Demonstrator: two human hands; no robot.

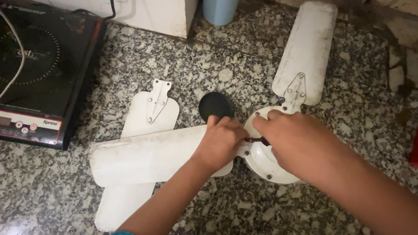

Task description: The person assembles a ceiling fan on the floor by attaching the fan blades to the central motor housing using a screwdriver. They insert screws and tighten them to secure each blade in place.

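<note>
2 hands at the hub of a white ceiling fan on a granite floor.
The right hand (294,142) is closed on a small dark tool (259,140) over the fan motor (266,162); the left hand (222,142), beside it, presses the blade (148,155) down. Best keep the tool upright and the blade pinned.

Pretty sure this is my home kitchen: speckled granite bench (214,66), black induction cooktop (23,61) plugged in on the left, little blue bin (221,2) by the wall.
</note>
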